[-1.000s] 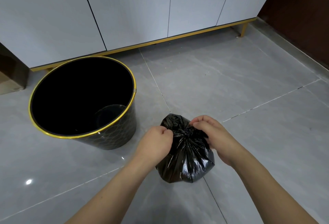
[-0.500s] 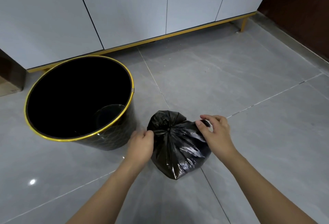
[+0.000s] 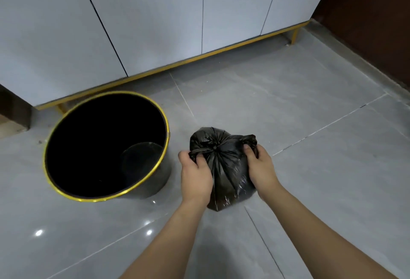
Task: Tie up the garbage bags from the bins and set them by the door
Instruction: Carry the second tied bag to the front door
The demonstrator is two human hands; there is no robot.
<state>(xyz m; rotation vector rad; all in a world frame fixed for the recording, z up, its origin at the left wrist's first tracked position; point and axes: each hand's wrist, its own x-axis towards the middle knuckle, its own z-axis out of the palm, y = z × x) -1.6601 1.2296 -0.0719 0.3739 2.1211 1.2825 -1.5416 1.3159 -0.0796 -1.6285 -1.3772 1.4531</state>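
Bag status: small black glossy plastic garbage bag (image 3: 224, 167) sits on grey tiled floor (image 3: 310, 167), just right of round black waste bin w/ gold rim (image 3: 106, 147), not touching it. Bag mouth gathered to a puckered centre at top; two twisted ends run out L and R from that centre.

L hand (image 3: 195, 174): grip closed round L twisted end, fingers curled over plastic, hand against bag's L side. R hand (image 3: 260, 167): grip closed round R twisted end, thumb and fingers pinching it at bag's upper R; loose tuft of plastic sticks out above the fingers. Both forearms bare, reaching in from lower edge of view.

Bin: upright, open, dark inside; contents cannot be made out. Stands close in front of white panelled cabinet (image 3: 155, 23) w/ gold base trim and gold legs. Dark brown surface (image 3: 377, 23) at far R, beyond cabinet end; whether it is a door, cannot tell. Ceiling-light reflections on floor at lower L.
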